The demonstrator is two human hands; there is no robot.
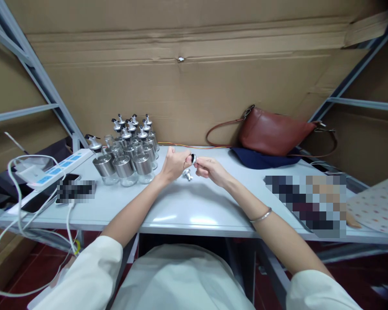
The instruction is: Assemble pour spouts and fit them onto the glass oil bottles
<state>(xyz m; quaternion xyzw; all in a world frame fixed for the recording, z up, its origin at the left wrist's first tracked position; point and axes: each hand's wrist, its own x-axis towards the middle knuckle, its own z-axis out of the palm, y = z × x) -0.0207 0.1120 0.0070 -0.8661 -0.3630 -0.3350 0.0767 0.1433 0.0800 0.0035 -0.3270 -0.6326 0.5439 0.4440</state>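
Observation:
Above the middle of the table, my left hand (175, 165) and my right hand (212, 170) meet at a small silver pourer cap (194, 159) with a dark round underside. Fingers of both hands are closed around it, and they cover part of it. Just below them a loose silver pourer top (188, 174) lies on the table. Left of my left hand stand several glass bottles with brushed metal sleeves, the nearest being a bottle (144, 165) without a spout. Many at the back carry silver pourer spouts (126, 133) with black tips.
A white power strip (63, 165) with cables and a dark phone (35, 200) lie at the left. At the back right a brown leather bag (274, 131) rests on dark blue cloth (261, 159). Cardboard (197, 94) walls the back; blurred items lie at the right.

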